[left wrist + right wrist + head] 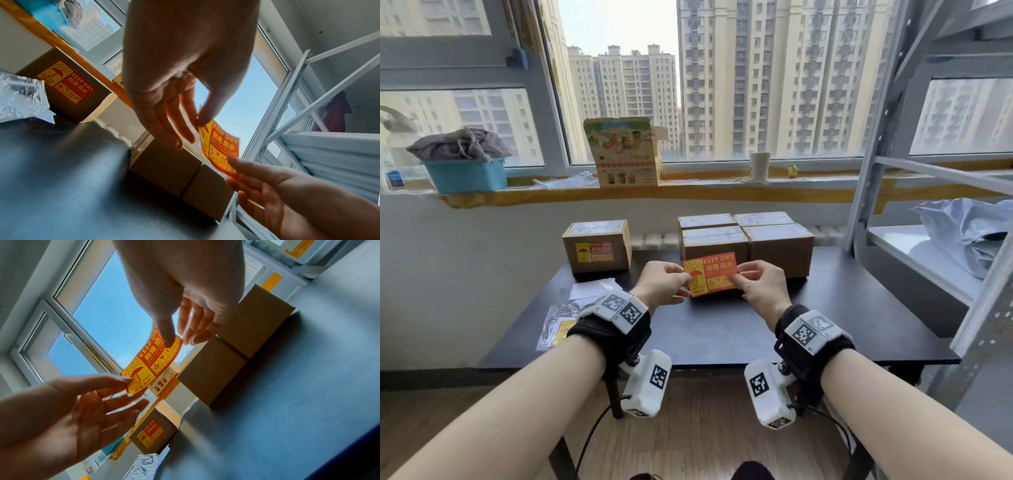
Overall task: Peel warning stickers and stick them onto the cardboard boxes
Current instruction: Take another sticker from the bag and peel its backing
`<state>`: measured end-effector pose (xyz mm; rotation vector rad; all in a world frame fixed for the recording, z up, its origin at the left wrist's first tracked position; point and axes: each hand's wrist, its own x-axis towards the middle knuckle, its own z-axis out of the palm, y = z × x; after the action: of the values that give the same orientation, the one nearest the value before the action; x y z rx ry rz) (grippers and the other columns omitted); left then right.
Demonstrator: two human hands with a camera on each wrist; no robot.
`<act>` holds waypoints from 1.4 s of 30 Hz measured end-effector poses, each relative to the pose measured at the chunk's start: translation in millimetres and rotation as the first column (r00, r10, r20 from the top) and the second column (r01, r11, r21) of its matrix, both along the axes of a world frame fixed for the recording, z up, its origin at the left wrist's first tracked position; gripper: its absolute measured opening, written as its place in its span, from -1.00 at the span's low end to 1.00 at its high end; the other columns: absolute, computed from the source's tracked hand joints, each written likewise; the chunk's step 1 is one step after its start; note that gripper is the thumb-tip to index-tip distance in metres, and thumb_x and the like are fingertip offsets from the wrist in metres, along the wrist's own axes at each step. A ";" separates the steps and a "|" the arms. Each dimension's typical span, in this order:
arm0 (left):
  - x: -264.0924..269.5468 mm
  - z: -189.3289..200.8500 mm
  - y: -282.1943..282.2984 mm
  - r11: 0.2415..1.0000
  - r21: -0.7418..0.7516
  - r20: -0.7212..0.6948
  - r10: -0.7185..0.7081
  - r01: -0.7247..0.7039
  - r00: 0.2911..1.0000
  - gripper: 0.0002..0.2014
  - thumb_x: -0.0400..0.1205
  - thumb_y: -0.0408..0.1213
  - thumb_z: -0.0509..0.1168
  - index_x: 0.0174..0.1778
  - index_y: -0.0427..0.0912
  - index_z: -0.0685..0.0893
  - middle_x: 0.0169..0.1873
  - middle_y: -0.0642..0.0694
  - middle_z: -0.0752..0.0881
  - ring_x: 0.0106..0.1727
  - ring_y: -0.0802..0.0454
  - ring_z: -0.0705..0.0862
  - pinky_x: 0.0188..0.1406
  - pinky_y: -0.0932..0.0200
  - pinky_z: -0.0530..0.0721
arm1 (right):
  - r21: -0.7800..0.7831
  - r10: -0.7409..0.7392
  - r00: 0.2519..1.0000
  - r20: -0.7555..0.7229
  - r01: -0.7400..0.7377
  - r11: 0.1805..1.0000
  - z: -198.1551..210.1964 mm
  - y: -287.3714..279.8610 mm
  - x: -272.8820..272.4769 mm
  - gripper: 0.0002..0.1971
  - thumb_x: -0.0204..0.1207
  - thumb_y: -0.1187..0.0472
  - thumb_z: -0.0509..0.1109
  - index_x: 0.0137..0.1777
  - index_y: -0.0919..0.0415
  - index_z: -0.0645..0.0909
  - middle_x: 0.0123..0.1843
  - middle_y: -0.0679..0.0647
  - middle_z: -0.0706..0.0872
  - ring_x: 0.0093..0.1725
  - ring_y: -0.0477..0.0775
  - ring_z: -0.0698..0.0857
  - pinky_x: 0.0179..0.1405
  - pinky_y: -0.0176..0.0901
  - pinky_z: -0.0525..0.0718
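Note:
I hold an orange and yellow "KEEP DRY" sticker point(710, 273) in the air, just in front of a group of plain cardboard boxes point(715, 244). My left hand point(666, 281) pinches its left edge between thumb and forefinger. My right hand point(758, 284) pinches its lower right corner. The sticker point(221, 149) shows against the window in the left wrist view, and the sticker point(152, 361) curves slightly in the right wrist view. A single box point(596, 246) at the left bears a stuck sticker point(594, 252) on its front.
On the black table point(722, 329), at the left, lie a clear bag of stickers point(558, 323) and white backing papers point(590, 287). A grey metal shelf point(914, 253) stands close on the right. The windowsill holds a blue basket point(465, 174), a printed carton point(623, 152) and a paper cup point(759, 166).

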<state>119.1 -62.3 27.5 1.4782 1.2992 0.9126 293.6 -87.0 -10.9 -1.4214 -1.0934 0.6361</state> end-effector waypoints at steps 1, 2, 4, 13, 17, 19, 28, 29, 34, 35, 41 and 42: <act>0.9 -0.9 1.3 1.000 -0.004 -0.011 -0.004 0.004 1.000 -0.97 0.58 -0.43 0.33 -0.16 -0.24 0.63 -0.17 -0.24 0.70 -0.35 0.05 0.66 -0.29 0.24 0.69 | -0.005 0.014 1.000 -0.008 -0.014 1.000 -0.4 -0.3 2.1 -0.89 0.40 0.25 0.55 -0.16 0.17 0.65 -0.18 0.16 0.75 -0.21 0.04 0.70 -0.18 -0.15 0.69; 1.6 -2.1 2.9 1.000 0.004 -0.025 -0.006 0.006 1.000 -0.96 0.58 -0.42 0.35 -0.09 -0.28 0.66 -0.16 -0.25 0.69 -0.35 0.06 0.66 -0.32 0.26 0.69 | -0.009 0.027 1.000 -0.015 -0.028 1.000 -1.0 -0.5 4.2 -0.91 0.41 0.26 0.54 -0.19 0.18 0.66 -0.22 0.15 0.74 -0.25 0.01 0.68 -0.26 -0.22 0.66; 3.5 -6.2 8.4 1.000 0.020 -0.055 -0.012 0.013 0.998 -0.84 0.56 -0.43 0.38 0.04 -0.37 0.68 -0.17 -0.26 0.70 -0.35 0.07 0.65 -0.37 0.32 0.68 | -0.021 0.040 0.999 -0.017 -0.040 0.999 -2.2 1.1 8.5 -0.91 0.41 0.25 0.54 -0.17 0.23 0.68 -0.28 0.13 0.72 -0.32 -0.03 0.66 -0.33 -0.30 0.61; 21.2 -20.7 41.6 0.990 0.128 -0.099 0.074 -0.061 0.992 -0.91 0.43 -0.41 0.52 -0.33 -0.19 0.75 -0.30 -0.22 0.73 -0.30 -0.01 0.62 -0.10 0.07 0.72 | -0.105 0.032 0.994 0.109 -0.020 0.994 -6.8 35.0 32.4 -0.87 0.40 0.25 0.54 -0.31 0.14 0.66 -0.30 0.14 0.76 -0.26 0.08 0.72 -0.13 0.01 0.75; 29.6 -27.8 61.2 0.985 0.148 -0.100 0.104 -0.089 0.990 -0.86 0.42 -0.36 0.53 -0.42 -0.12 0.74 -0.35 -0.20 0.75 -0.35 0.01 0.62 -0.16 0.09 0.69 | -0.139 0.027 0.983 0.181 -0.001 0.990 -9.0 55.9 41.3 -0.86 0.37 0.19 0.57 -0.34 0.07 0.67 -0.30 0.10 0.76 -0.24 0.08 0.74 -0.06 0.06 0.79; 33.2 -30.3 70.9 0.983 0.149 -0.092 0.119 -0.104 0.989 -0.86 0.41 -0.33 0.54 -0.44 -0.11 0.74 -0.40 -0.15 0.76 -0.39 0.04 0.62 -0.16 0.11 0.67 | -0.141 0.009 0.973 0.230 0.024 0.990 -11.0 65.7 45.3 -0.83 0.33 0.14 0.60 -0.40 0.01 0.67 -0.37 0.01 0.72 -0.26 0.02 0.70 -0.06 0.00 0.76; 45.5 -41.5 105.0 0.972 0.144 -0.121 0.203 -0.186 0.972 -0.86 0.34 -0.23 0.60 -0.46 -0.09 0.77 -0.43 -0.08 0.76 -0.41 0.08 0.60 -0.15 0.14 0.67 | -0.188 -0.039 0.947 0.318 0.103 0.977 -19.6 96.1 51.6 -0.90 0.33 0.12 0.60 -0.28 0.12 0.77 -0.42 -0.09 0.65 -0.25 -0.05 0.65 -0.16 -0.27 0.54; 46.1 -42.8 107.2 0.971 0.141 -0.126 0.213 -0.195 0.969 -0.87 0.33 -0.22 0.60 -0.44 -0.09 0.78 -0.46 -0.05 0.74 -0.43 0.10 0.58 -0.20 0.18 0.64 | -0.190 -0.043 0.945 0.323 0.109 0.976 -21.5 98.5 51.3 -0.89 0.34 0.11 0.59 -0.25 0.14 0.78 -0.39 -0.06 0.68 -0.23 -0.05 0.66 -0.15 -0.28 0.53; 48.7 -49.1 113.4 0.959 0.154 -0.141 0.258 -0.237 0.956 -0.85 0.36 -0.17 0.59 -0.29 -0.16 0.84 -0.38 -0.06 0.76 -0.36 0.14 0.61 -0.24 0.30 0.57 | -0.182 -0.069 0.932 0.356 0.142 0.973 -26.6 106.1 49.3 -0.86 0.37 0.07 0.55 -0.17 0.13 0.80 -0.16 0.04 0.81 -0.12 -0.04 0.68 -0.07 -0.31 0.52; 49.5 -50.0 114.5 0.957 0.156 -0.138 0.266 -0.244 0.954 -0.84 0.36 -0.16 0.59 -0.28 -0.17 0.84 -0.36 -0.08 0.77 -0.33 0.11 0.62 -0.20 0.28 0.58 | -0.183 -0.077 0.929 0.361 0.152 0.971 -27.5 107.7 48.7 -0.86 0.37 0.07 0.55 -0.16 0.12 0.81 -0.14 0.04 0.82 -0.07 -0.02 0.71 -0.05 -0.30 0.54; 53.9 -55.1 119.9 0.944 0.164 -0.120 0.307 -0.286 0.944 -0.78 0.36 -0.14 0.58 -0.25 -0.23 0.83 -0.34 -0.11 0.75 -0.26 0.06 0.66 -0.15 0.25 0.59 | -0.204 -0.099 0.927 0.363 0.182 0.962 -28.6 114.0 46.1 -0.85 0.40 0.07 0.52 -0.13 0.13 0.79 -0.07 0.09 0.82 0.04 0.07 0.74 -0.06 -0.31 0.51; 54.2 -56.1 120.5 0.942 0.171 -0.118 0.311 -0.289 0.943 -0.77 0.37 -0.14 0.58 -0.23 -0.23 0.83 -0.34 -0.11 0.76 -0.26 0.06 0.66 -0.13 0.24 0.60 | -0.208 -0.101 0.927 0.361 0.186 0.960 -29.2 114.8 45.8 -0.84 0.39 0.06 0.52 -0.14 0.12 0.79 -0.07 0.09 0.82 0.04 0.08 0.74 -0.05 -0.29 0.52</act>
<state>173.3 58.3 -28.5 1.5077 1.6243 1.1404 339.4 27.9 -40.1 -1.8581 -1.1994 0.4271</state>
